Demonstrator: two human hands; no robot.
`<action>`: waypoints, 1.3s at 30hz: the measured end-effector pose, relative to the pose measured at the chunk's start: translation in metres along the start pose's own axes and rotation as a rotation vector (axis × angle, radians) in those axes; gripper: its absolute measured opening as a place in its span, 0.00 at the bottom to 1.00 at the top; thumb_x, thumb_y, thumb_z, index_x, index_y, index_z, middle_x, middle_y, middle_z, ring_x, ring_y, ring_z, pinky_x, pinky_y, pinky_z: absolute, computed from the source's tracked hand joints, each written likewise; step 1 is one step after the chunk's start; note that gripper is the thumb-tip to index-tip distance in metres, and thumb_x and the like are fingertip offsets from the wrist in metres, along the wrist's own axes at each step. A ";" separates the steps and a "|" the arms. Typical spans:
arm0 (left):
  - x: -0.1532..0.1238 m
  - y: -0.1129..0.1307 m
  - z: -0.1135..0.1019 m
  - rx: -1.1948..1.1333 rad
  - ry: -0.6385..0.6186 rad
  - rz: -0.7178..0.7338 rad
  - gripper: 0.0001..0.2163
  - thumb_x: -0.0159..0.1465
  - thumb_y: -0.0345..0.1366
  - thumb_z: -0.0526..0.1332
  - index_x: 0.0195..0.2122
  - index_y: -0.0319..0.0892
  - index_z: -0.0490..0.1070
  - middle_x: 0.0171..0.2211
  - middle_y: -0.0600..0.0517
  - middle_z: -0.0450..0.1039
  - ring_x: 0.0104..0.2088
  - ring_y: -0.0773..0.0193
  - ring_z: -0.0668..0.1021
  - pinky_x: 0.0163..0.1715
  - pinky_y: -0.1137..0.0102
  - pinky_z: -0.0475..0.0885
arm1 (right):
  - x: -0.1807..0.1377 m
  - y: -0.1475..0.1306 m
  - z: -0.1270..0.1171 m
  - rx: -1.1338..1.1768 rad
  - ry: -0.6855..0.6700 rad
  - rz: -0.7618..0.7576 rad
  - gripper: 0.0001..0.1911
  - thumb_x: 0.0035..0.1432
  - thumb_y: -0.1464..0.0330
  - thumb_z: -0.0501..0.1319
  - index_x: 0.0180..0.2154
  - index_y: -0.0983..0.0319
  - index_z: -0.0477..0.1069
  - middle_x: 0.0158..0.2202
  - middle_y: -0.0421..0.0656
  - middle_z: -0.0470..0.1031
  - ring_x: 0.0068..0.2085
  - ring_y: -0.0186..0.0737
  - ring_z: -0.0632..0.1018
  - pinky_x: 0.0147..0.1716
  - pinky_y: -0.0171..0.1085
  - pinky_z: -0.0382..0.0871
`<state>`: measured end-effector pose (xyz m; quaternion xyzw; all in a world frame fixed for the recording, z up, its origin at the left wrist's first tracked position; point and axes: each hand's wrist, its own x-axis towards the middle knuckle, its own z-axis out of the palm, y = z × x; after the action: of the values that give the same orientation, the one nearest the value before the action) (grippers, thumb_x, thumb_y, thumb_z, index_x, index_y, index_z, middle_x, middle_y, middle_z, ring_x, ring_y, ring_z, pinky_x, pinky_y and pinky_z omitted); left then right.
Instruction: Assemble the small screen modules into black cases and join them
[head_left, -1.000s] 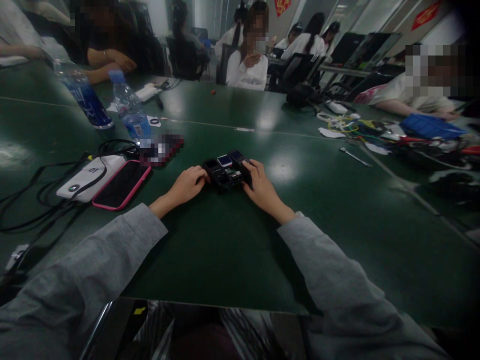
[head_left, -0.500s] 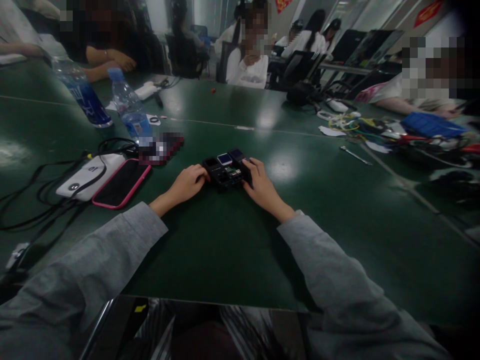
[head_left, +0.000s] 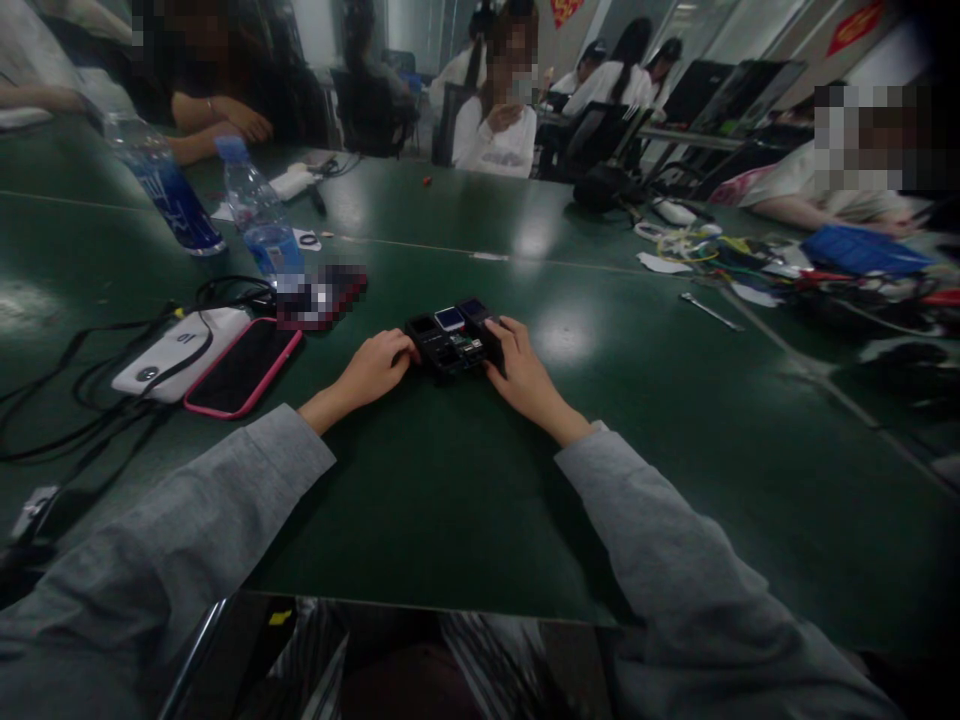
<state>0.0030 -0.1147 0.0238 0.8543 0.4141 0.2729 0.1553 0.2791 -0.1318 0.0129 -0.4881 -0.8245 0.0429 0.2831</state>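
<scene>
A black electronic device [head_left: 444,350] rests on the green table in front of me. Small dark screens, a brighter white-framed display [head_left: 450,319] and a bit of exposed circuit board [head_left: 469,346] show on its top. At its left side is my left hand [head_left: 382,360], fingers curled against the edge. My right hand [head_left: 517,365] grips the opposite side, with its fingers over the top and the thumb at the near edge. The fingertips of my left hand are partly hidden by the device.
To the left lie a pink-cased phone [head_left: 244,368], a white power bank [head_left: 176,355] and black cables. Two water bottles [head_left: 259,210] stand behind them. A wrench [head_left: 711,312] and a heap of wires [head_left: 697,245] are on the right. Several people sit around.
</scene>
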 end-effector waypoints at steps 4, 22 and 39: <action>0.000 0.000 0.000 0.007 0.000 -0.004 0.08 0.64 0.27 0.53 0.35 0.42 0.72 0.39 0.49 0.73 0.41 0.59 0.74 0.44 0.61 0.70 | 0.000 0.001 0.000 -0.004 0.002 -0.008 0.34 0.60 0.71 0.55 0.66 0.55 0.45 0.64 0.51 0.49 0.65 0.57 0.59 0.62 0.58 0.62; 0.000 -0.002 0.001 0.021 0.000 0.008 0.08 0.63 0.26 0.53 0.35 0.42 0.72 0.39 0.49 0.73 0.41 0.60 0.74 0.44 0.61 0.70 | 0.000 0.002 0.001 -0.002 0.012 -0.020 0.35 0.60 0.71 0.55 0.66 0.55 0.46 0.64 0.51 0.50 0.65 0.58 0.59 0.61 0.59 0.61; -0.001 0.002 -0.001 0.048 -0.010 0.014 0.09 0.64 0.27 0.52 0.35 0.41 0.71 0.39 0.49 0.73 0.40 0.59 0.73 0.42 0.61 0.70 | 0.000 0.001 0.001 -0.001 0.005 -0.017 0.35 0.61 0.71 0.55 0.66 0.55 0.45 0.64 0.51 0.49 0.65 0.57 0.59 0.61 0.59 0.63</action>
<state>0.0035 -0.1163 0.0251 0.8621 0.4138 0.2597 0.1347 0.2795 -0.1308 0.0120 -0.4815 -0.8279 0.0389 0.2850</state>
